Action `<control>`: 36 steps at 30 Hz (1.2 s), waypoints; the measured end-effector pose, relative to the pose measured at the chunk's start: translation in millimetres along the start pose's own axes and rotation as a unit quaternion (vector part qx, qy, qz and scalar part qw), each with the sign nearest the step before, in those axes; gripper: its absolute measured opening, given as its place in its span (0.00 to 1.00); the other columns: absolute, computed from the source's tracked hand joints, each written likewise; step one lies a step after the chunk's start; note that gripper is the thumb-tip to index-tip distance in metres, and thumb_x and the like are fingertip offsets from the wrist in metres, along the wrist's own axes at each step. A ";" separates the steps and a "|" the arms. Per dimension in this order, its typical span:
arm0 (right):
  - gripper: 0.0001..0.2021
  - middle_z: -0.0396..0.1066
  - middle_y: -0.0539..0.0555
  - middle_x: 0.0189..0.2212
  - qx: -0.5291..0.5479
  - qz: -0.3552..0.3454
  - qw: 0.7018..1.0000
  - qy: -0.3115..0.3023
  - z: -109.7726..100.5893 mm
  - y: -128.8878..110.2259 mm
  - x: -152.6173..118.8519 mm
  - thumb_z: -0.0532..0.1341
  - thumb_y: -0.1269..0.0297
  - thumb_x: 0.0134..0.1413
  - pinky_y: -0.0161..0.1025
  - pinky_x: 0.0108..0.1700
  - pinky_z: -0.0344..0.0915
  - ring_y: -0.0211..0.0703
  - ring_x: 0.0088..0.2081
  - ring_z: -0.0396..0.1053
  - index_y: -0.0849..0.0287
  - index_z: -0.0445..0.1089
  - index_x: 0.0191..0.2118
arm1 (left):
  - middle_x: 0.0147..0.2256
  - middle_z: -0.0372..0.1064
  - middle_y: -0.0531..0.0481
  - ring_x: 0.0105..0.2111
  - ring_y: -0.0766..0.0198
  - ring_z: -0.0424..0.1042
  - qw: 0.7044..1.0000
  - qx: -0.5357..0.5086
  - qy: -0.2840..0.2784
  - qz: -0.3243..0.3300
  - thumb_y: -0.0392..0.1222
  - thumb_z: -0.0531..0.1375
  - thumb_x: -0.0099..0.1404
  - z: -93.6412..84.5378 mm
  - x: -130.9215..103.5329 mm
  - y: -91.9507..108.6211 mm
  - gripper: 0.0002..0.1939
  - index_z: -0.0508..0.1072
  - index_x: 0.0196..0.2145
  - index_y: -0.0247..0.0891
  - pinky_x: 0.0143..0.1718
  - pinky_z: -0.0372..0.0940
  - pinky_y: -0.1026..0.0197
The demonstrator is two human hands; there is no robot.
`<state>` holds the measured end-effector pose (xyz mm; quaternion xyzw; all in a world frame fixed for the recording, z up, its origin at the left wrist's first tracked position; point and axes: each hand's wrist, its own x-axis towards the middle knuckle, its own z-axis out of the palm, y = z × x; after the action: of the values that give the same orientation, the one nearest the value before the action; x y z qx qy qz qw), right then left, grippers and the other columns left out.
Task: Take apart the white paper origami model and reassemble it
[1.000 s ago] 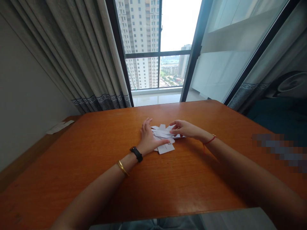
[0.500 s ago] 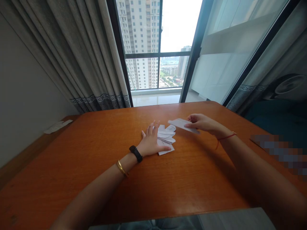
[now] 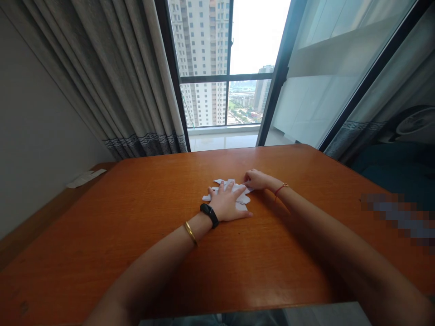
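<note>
Several white folded papers (image 3: 243, 199) lie in an overlapping pile on the wooden table (image 3: 163, 253). Spread flat over the pile, my left hand (image 3: 226, 204) presses it down with the fingers apart, hiding its middle. My right hand (image 3: 257, 179) is at the pile's upper right edge, its fingers pinched on a folded paper (image 3: 250, 189). Most of that paper is hidden by the hand and the pile. A black band is on my left wrist.
Grey curtains (image 3: 136, 90) hang beyond the table on the left, next to a window (image 3: 227, 78). A pale strip of paper (image 3: 86, 178) lies at the left by the wall. A blurred patch (image 3: 401, 217) covers something at the right edge.
My right hand has brought its folded paper left and down to the pile. My left hand has shifted right, farther over the papers, and paper ends now show on its left.
</note>
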<state>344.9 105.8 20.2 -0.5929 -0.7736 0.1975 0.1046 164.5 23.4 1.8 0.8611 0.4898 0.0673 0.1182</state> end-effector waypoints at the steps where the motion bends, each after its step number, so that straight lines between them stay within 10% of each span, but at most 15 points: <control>1: 0.01 0.76 0.59 0.29 0.006 -0.001 1.000 -0.007 5.2 -5.9 -1.2 0.65 0.70 0.44 0.36 0.38 0.65 0.49 0.36 0.72 0.61 0.74 0.27 | 0.68 0.36 0.43 0.64 0.29 0.37 1.000 0.004 0.014 -0.014 0.75 0.56 0.48 1.2 0.1 -2.6 0.51 0.43 0.65 0.59 0.49 0.37 0.16; 18: 0.18 0.74 0.60 0.39 0.294 0.049 0.953 0.061 39.1 -53.7 -51.0 0.53 0.59 0.57 0.37 0.35 0.69 0.44 0.35 0.73 0.64 0.64 0.50 | 0.68 0.36 0.45 0.65 0.37 0.39 0.996 -0.001 0.062 -0.060 0.77 0.56 0.46 2.9 -22.1 -14.3 0.56 0.39 0.66 0.56 0.53 0.41 0.21; 25: 0.23 0.65 0.61 0.52 0.350 0.051 0.923 0.154 13.6 -41.2 -59.1 0.54 0.55 0.55 0.43 0.44 0.68 0.48 0.48 0.68 0.60 0.59 0.54 | 0.67 0.43 0.49 0.65 0.36 0.36 0.994 0.018 0.040 -0.101 0.75 0.52 0.51 7.1 -24.2 -15.6 0.43 0.54 0.62 0.60 0.54 0.38 0.21; 30: 0.21 0.68 0.59 0.48 0.370 0.045 0.910 0.181 -0.7 -9.0 -81.2 0.59 0.54 0.52 0.45 0.44 0.67 0.49 0.47 0.69 0.58 0.63 0.50 | 0.67 0.43 0.48 0.65 0.37 0.38 0.983 0.030 0.052 -0.173 0.74 0.51 0.53 -7.9 -23.1 -70.3 0.41 0.56 0.61 0.59 0.54 0.37 0.22; 36: 0.21 0.71 0.59 0.45 0.411 0.089 0.884 0.206 3.1 20.5 -100.6 0.62 0.52 0.50 0.42 0.40 0.69 0.50 0.44 0.72 0.57 0.65 0.47 | 0.66 0.47 0.41 0.63 0.32 0.44 0.943 0.041 0.081 -0.319 0.73 0.51 0.55 -47.4 -48.9 -195.6 0.43 0.58 0.62 0.50 0.55 0.41 0.24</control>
<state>389.3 13.3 15.8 -0.5909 -0.5280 0.3795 0.4775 -33.3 84.2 -5.3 0.6556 0.7490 0.0760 0.0581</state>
